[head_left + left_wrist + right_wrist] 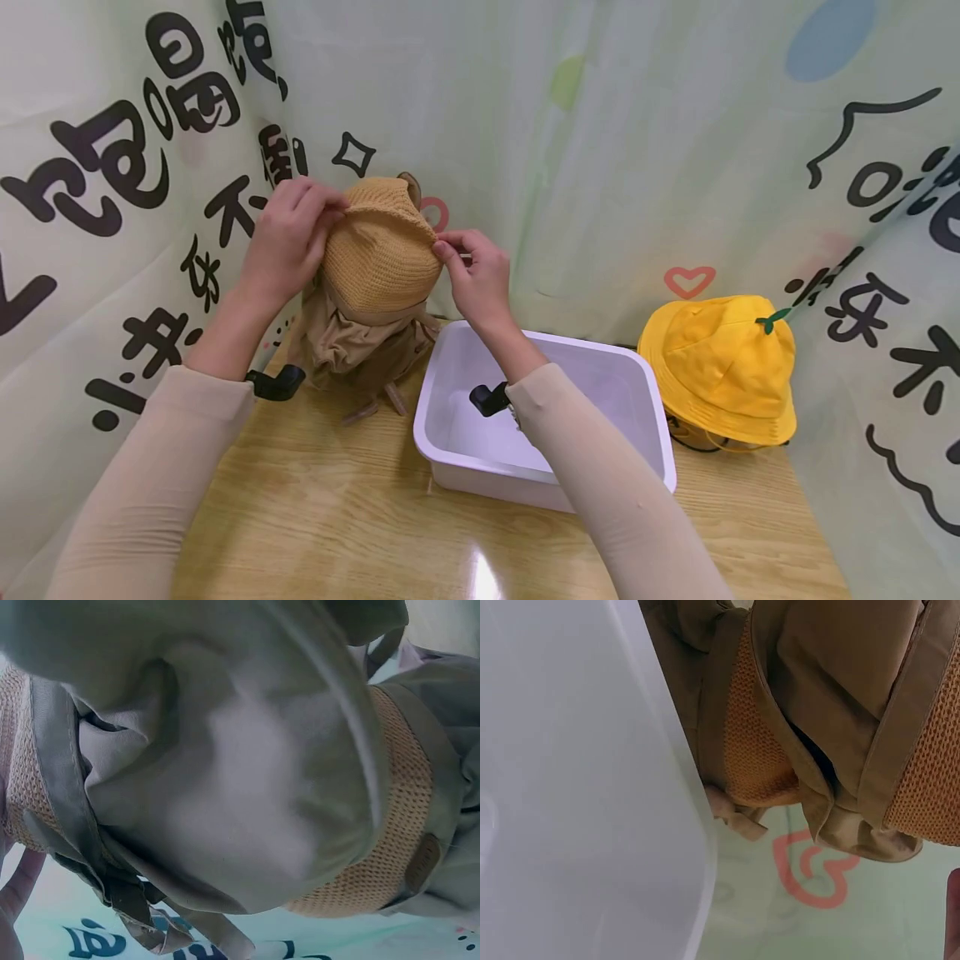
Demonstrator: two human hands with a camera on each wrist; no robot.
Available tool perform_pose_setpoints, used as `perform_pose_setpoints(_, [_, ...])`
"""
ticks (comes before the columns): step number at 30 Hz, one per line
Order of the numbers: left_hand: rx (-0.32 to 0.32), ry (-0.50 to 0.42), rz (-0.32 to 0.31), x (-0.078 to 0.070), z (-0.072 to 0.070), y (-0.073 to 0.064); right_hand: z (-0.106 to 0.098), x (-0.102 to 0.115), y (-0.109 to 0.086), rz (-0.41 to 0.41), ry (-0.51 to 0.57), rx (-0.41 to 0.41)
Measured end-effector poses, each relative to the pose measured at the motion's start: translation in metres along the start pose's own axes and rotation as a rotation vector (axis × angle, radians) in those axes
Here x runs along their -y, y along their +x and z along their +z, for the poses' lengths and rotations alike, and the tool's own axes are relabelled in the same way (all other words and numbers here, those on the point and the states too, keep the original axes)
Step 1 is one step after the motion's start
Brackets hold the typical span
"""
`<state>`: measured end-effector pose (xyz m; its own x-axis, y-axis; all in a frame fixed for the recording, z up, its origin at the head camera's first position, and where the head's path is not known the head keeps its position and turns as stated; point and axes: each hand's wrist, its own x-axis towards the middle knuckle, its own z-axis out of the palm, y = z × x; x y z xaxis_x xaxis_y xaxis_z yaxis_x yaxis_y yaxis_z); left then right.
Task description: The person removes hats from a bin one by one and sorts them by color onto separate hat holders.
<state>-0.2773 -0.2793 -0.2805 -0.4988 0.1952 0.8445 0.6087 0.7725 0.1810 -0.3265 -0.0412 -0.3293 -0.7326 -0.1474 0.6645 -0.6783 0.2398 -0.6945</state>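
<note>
A tan woven hat [381,265] with brown cloth parts [339,340] stands at the back left of the table. My left hand [287,233] pinches its upper left edge, while my right hand [482,271] pinches the edge on the right. Brown ties [395,398] hang at its base. In the left wrist view, the cloth [247,780] fills the middle, with a woven band [405,787] and a small brown tag [424,862] beside it. The right wrist view shows more woven material [757,750] between cloth folds. Whatever supports the hat is hidden.
A white plastic tub [442,400] stands right beside the hat, under my right forearm. Beyond it sits a yellow bucket hat [723,367] with a green sprout. Printed curtains [480,125] enclose the wooden table [360,517] at the back and sides.
</note>
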Motion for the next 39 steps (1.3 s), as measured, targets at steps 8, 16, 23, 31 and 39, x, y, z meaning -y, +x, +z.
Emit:
perform_pose_setpoints(8, [0.019, 0.002, -0.007, 0.012, 0.003, -0.01, 0.009, -0.005, -0.004, 0.031, -0.019, 0.03])
perform_pose_setpoints(16, [0.049, 0.0, -0.055, 0.019, 0.005, -0.019, 0.014, -0.01, -0.007, 0.047, -0.027, 0.047])
perform_pose_setpoints(23, [0.083, 0.021, -0.088, 0.024, 0.006, -0.026, 0.019, -0.013, -0.01, 0.062, -0.078, 0.072])
perform_pose_setpoints(31, [0.136, 0.029, -0.141, 0.032, 0.007, -0.034, 0.025, -0.013, -0.012, 0.091, -0.12, 0.098])
perform_pose_setpoints(39, [0.152, 0.03, -0.175, 0.037, 0.01, -0.041, 0.031, -0.016, -0.015, 0.092, -0.178, 0.123])
